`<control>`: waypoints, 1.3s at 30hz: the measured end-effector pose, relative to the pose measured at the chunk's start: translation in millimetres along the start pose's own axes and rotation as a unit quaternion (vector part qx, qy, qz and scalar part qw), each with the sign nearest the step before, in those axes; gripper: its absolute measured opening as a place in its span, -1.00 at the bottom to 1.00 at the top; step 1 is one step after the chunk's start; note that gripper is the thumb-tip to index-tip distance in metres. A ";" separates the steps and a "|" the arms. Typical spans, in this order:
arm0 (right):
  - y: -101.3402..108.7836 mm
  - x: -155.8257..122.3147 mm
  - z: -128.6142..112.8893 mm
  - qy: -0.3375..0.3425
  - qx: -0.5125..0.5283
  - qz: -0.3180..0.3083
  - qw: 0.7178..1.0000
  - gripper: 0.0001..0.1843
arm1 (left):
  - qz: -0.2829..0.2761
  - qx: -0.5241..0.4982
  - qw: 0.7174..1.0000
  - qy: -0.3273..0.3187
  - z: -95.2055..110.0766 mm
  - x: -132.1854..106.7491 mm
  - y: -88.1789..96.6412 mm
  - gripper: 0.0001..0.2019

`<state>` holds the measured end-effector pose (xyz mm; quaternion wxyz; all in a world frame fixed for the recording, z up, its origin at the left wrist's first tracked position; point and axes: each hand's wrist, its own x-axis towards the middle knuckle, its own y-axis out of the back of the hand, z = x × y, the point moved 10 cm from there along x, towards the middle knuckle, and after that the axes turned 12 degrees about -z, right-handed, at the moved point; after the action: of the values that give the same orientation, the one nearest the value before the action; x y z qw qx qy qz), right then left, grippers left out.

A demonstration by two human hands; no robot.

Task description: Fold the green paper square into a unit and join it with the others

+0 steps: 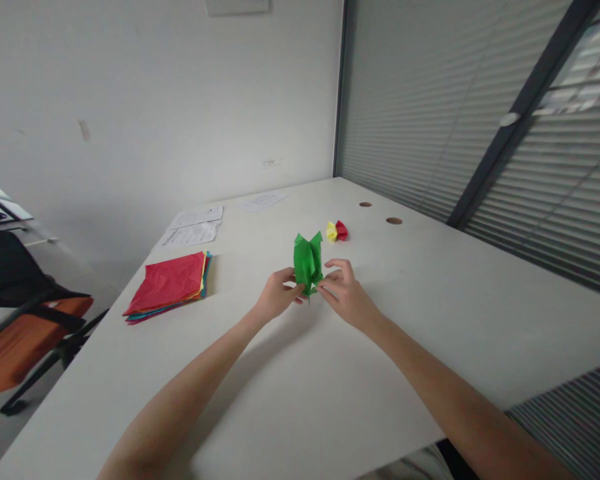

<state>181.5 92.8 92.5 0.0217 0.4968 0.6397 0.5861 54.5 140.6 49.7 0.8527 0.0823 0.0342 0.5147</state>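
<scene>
A folded piece of green paper point(307, 259), with pointed corners at its top, is held up over the white table between both hands. My left hand point(279, 293) is closed on its lower left side, the thumb in front and the other fingers partly hidden behind the paper. At the lower right corner, my right hand point(343, 290) pinches the paper between thumb and fingertips, with the index finger curled above. Just beyond the hands lie a small yellow paper piece point(332, 231) and a red paper piece point(341, 231), side by side and touching.
On the left of the white table point(260, 413) lies a stack of coloured paper sheets point(167, 283), red on top. Printed sheets point(193, 227) rest near the far left edge. Two round holes point(394, 221) sit by the blinds point(405, 120). An orange chair point(25, 333) stands left.
</scene>
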 end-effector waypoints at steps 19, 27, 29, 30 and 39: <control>-10.2 -0.3 4.8 -0.060 0.033 0.009 0.998 -0.85 | 0.022 -0.012 1.000 -0.002 -5.4 -2.9 -11.6 -0.78; -11.8 -1.4 18.9 -0.102 0.084 0.008 0.991 -0.82 | 0.017 -0.022 0.999 -0.044 0.9 -6.5 -14.1 -0.46; -12.9 -1.5 21.3 -0.109 0.100 0.004 0.989 -0.82 | 0.009 -0.002 0.998 -0.062 3.3 -6.9 -16.1 -0.52; -13.1 -1.4 22.1 -0.111 0.107 0.003 0.988 -0.81 | 0.006 0.008 0.998 -0.067 3.5 -6.6 -17.0 -0.58; -11.4 -1.4 29.9 -0.132 0.166 0.020 0.977 -0.82 | 0.009 0.125 0.988 -0.090 4.4 -5.0 -15.1 -0.74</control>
<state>193.6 115.7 73.5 0.0114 0.5789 0.7093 0.4019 65.9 128.8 51.3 0.8305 0.2342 0.0208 0.5050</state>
